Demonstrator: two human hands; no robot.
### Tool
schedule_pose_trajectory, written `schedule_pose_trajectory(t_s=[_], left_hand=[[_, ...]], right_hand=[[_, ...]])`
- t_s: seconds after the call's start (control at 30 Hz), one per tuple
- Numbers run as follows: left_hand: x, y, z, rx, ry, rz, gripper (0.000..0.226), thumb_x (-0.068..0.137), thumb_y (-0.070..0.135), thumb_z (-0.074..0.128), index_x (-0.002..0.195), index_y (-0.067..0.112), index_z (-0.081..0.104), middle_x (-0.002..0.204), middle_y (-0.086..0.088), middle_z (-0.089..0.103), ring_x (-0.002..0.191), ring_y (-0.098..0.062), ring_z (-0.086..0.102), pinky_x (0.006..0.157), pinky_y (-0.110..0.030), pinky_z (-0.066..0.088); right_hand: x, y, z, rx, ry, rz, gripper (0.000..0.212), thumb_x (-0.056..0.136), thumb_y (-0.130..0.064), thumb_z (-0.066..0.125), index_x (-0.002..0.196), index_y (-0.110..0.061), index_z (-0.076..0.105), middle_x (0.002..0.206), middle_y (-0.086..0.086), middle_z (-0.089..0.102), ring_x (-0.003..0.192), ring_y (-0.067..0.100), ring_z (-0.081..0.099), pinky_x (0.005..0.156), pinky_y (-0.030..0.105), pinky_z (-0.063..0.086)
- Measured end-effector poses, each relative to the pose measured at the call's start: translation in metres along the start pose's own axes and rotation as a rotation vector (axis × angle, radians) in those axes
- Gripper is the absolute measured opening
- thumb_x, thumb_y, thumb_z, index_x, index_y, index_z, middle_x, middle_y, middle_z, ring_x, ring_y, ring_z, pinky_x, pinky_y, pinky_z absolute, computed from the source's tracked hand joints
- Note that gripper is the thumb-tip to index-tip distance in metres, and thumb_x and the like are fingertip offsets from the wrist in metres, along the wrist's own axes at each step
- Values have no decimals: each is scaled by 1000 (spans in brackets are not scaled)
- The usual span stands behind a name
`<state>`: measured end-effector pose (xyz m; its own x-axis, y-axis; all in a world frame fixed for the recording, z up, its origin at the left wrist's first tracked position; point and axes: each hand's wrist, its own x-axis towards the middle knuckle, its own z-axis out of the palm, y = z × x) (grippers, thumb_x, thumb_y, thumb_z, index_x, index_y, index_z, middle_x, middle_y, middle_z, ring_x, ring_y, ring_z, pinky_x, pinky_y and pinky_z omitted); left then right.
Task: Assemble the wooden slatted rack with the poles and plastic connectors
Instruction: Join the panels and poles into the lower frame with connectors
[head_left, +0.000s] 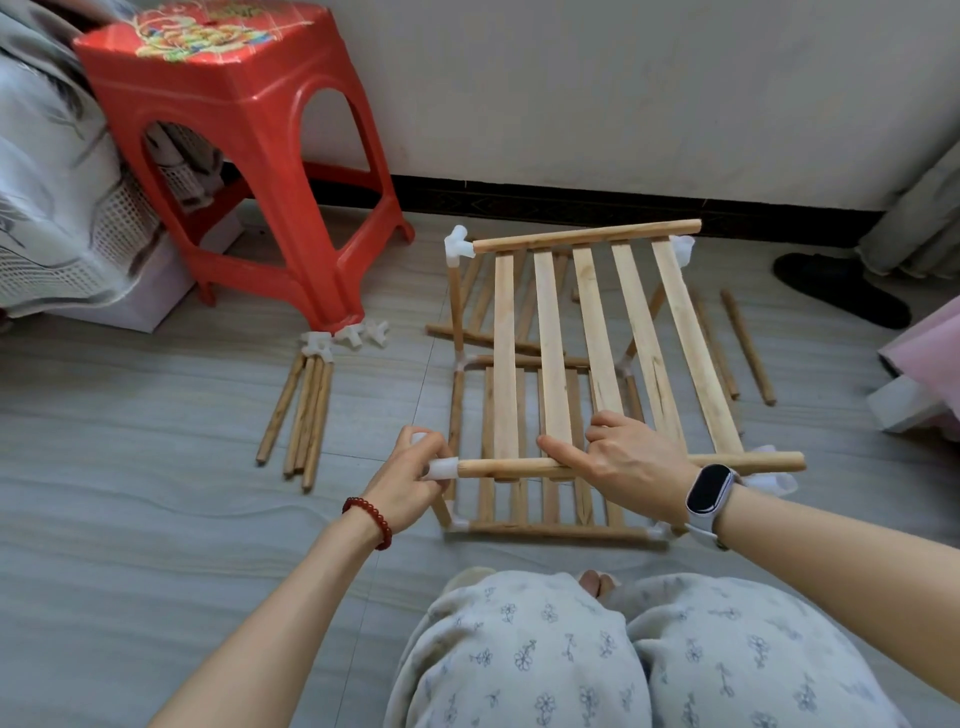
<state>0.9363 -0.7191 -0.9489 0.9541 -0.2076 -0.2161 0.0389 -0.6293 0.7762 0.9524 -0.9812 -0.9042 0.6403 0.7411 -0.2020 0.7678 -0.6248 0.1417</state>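
Grey floor, rack frame (550, 527) by wall. Left hand (410, 475) pinches connector (441, 467), right hand (623, 457) wraps slat panel (613, 338) rail. Push connector straight on, keep rail lvl w/ post.

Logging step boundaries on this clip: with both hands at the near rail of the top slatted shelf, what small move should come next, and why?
Probably push the near rail the rest of the way into the white connector. The left hand grips that connector at the rail's left end, while the right hand holds the rail between the slats, so the joint looks mid-seating.
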Motion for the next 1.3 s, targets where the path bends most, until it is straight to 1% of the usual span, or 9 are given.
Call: schedule_pose_trajectory(t_s=[0.2, 0.37, 0.53, 0.73, 0.83, 0.97, 1.07, 1.17, 1.3], left_hand=[[-1, -2, -1, -54, -16, 11, 28, 82, -8, 52, 76, 19, 46, 99, 6, 38, 95, -31, 49, 83, -41, 49], [1, -4, -4, -76, -75, -13, 30, 81, -12, 51, 79, 18, 47, 110, -1, 37, 105, -24, 46, 89, -35, 47], [-1, -1, -4, -170, -83, -29, 37, 83, -15, 47, 86, 22, 48, 125, 0, 33, 86, -19, 52, 80, -26, 49], [-4, 2, -3, -308, -93, -41, 62, 81, -20, 42, 109, 36, 43, 132, -2, 35, 98, -23, 51, 78, -17, 46], [-4, 3, -2, -388, -99, -42, 64, 81, -23, 39, 110, 34, 42, 134, -6, 34, 118, -19, 51, 79, -14, 47], [-3, 4, -3, -401, -104, -32, 62, 81, -20, 43, 112, 35, 42, 134, -2, 34, 122, -16, 46, 77, -12, 46], [1, 9, -2, -455, -3, -44, 47, 79, 6, 57, 118, 29, 43, 118, -1, 49, 109, -15, 54, 78, -18, 47], [13, 14, 5, -449, 229, -176, 27, 92, 14, 51, 118, 21, 48, 89, -3, 62, 86, -15, 61, 72, -24, 45], [20, 17, 15, 44, 402, -37, 19, 96, 14, 44, 90, 13, 62, 80, 5, 57, 81, -12, 52, 63, -18, 32]], right_hand=[[1, -1, 11, 7, 13, 26, 53, 96, -2, 30, 146, -13, 17, 70, 1, 48, 67, 21, 41, 82, 29, 34], [3, 1, 16, 11, 44, 18, 53, 97, -5, 33, 147, -13, 16, 74, 3, 53, 69, 20, 43, 77, 29, 32], [4, 3, 21, 22, 45, 18, 56, 97, -3, 32, 148, -13, 11, 77, 3, 56, 72, 21, 46, 86, 31, 38], [7, 5, 24, 25, 62, -4, 59, 97, -4, 36, 149, -12, 11, 74, 3, 55, 71, 21, 46, 88, 31, 36], [6, 4, 25, 45, 54, -2, 60, 97, -5, 37, 149, -13, 8, 78, 3, 57, 75, 22, 48, 90, 31, 37], [5, 4, 23, 33, 72, 8, 59, 92, -2, 48, 147, -9, 25, 68, 3, 57, 65, 21, 49, 83, 32, 44], [5, 4, 24, 47, 77, 6, 60, 94, -3, 45, 148, -11, 20, 71, 3, 57, 67, 21, 48, 85, 32, 41], [6, 7, 25, 42, 96, 7, 60, 94, -4, 45, 148, -11, 20, 73, 3, 58, 69, 21, 49, 85, 31, 41], [5, 6, 25, 45, 87, 19, 60, 94, -5, 45, 148, -13, 20, 73, 2, 59, 71, 20, 49, 83, 30, 40]])
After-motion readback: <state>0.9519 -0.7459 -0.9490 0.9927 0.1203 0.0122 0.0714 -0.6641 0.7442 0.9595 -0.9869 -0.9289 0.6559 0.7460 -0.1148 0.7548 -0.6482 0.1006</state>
